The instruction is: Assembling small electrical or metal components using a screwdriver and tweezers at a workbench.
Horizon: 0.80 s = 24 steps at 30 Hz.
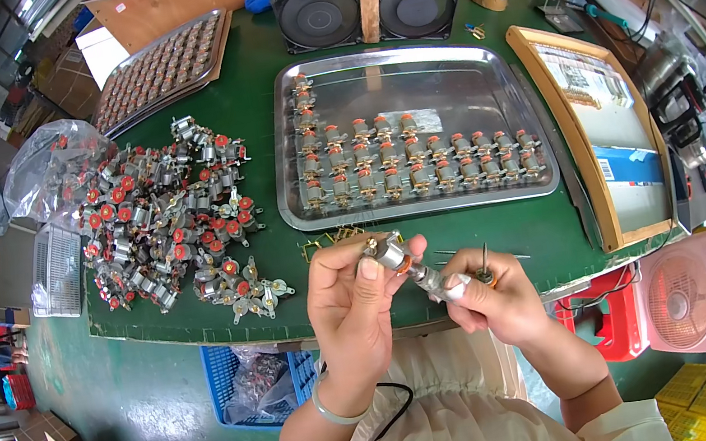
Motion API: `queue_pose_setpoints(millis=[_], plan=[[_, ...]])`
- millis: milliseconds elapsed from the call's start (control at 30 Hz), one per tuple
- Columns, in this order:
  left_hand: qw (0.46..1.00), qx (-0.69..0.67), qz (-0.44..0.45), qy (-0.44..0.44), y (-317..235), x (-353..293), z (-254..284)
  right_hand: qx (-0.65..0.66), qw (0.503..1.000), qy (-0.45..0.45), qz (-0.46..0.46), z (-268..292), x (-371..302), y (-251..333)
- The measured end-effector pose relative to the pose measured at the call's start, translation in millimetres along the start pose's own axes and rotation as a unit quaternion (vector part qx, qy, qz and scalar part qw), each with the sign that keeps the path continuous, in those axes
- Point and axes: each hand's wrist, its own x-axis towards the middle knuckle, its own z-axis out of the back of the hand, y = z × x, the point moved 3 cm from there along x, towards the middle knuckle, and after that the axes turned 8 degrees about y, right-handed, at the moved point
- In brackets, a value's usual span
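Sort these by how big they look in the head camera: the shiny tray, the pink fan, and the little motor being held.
1. Shiny tray, by far the biggest.
2. Pink fan, though the picture's edge bends it.
3. Little motor in the left hand, smallest even though closest.

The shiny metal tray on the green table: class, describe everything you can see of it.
The shiny metal tray is rectangular with rounded corners and a raised rim, and lies flat on the green table beyond both hands. Small grey motor parts with red ends stand in rows in its near half and down its left side; the far right stays bare.
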Motion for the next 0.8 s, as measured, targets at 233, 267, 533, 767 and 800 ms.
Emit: queue_pose_setpoints(millis=[233,267,533,767,800], plan=[[1.0,0.0,0.01,0.019,3.3,-2.0,1.6,-0.156,0.98,-0.045,0.113,-2.5,-1.9,3.2],[1.0,0.004,0.007,0.022,3.4,-2.5,2.8,-0.105,0.992,-0.035,0.054,-2.5,-3.0,2.5],[0.999,0.038,0.018,-0.001,-2.6,-3.4,8.0,-0.419,0.887,-0.098,0.165,14.2,-5.4,25.6],[0.992,0.119,-0.017,-0.045,-26.7,-1.7,25.4,-0.641,0.743,-0.171,0.091,48.1,-22.2,31.2],[0.992,0.119,-0.017,-0.046,-28.3,-2.3,25.5,-0.641,0.743,-0.17,0.091,50.9,-22.0,26.8]])
